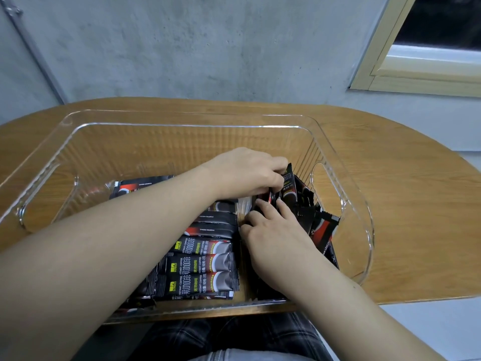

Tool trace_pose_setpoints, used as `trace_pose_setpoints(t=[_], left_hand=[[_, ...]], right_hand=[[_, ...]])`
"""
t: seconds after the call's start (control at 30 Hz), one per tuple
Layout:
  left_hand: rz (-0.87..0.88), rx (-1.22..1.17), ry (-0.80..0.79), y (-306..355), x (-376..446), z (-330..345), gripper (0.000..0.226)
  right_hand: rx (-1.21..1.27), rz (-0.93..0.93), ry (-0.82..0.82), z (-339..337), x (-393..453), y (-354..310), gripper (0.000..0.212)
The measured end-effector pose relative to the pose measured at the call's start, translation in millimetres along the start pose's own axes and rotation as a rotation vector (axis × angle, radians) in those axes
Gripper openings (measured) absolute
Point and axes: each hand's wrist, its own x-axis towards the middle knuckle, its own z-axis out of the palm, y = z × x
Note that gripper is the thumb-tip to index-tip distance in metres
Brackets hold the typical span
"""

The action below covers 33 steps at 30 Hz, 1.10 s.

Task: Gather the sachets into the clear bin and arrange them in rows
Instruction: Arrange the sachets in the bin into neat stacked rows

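A clear bin (182,118) stands on the wooden table (403,204). Inside it, black coffee sachets (203,267) lie side by side in a row on the left half. A loose heap of sachets (322,227) leans against the right wall. My left hand (247,173) reaches across the bin and grips the top of an upright sachet (287,178) in the heap. My right hand (273,230) sits just below it, fingertips pinching sachets at the heap's left edge. Both forearms hide part of the row and heap.
The bin has cut-out handles on its left (49,201) and right (328,188) walls. Its far half holds nothing. A grey concrete wall rises behind the table, with a window frame (416,69) at the upper right. My lap shows below the table's near edge.
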Motion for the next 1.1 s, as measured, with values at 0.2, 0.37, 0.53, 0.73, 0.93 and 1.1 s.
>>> trace_pose_setpoints(t=[0.2, 0.37, 0.53, 0.73, 0.93, 1.1], left_hand=[[-0.046, 0.154, 0.078, 3.3, -8.4, -10.2, 0.025], [-0.173, 0.263, 0.121, 7.2, -21.1, -20.2, 0.033], [-0.412, 0.122, 0.209, 13.0, -50.8, -53.8, 0.006], [-0.700, -0.387, -0.046, 34.7, -103.2, -90.2, 0.009], [-0.676, -0.445, -0.410, 69.0, -126.3, -108.6, 0.015], [-0.628, -0.453, -0.596, 89.5, -109.9, -109.4, 0.025]], right_hand=[[-0.015, -0.003, -0.023, 0.1, -0.7, 0.7, 0.045], [-0.011, 0.006, -0.027, -0.4, -1.3, 0.4, 0.045], [0.000, 0.011, -0.049, -3.6, -1.9, 0.2, 0.047], [0.005, 0.017, -0.056, -3.9, -1.9, -0.7, 0.048], [0.004, 0.016, -0.062, -4.3, -2.5, -1.4, 0.048], [-0.007, 0.013, -0.072, -4.5, -2.4, -1.4, 0.049]])
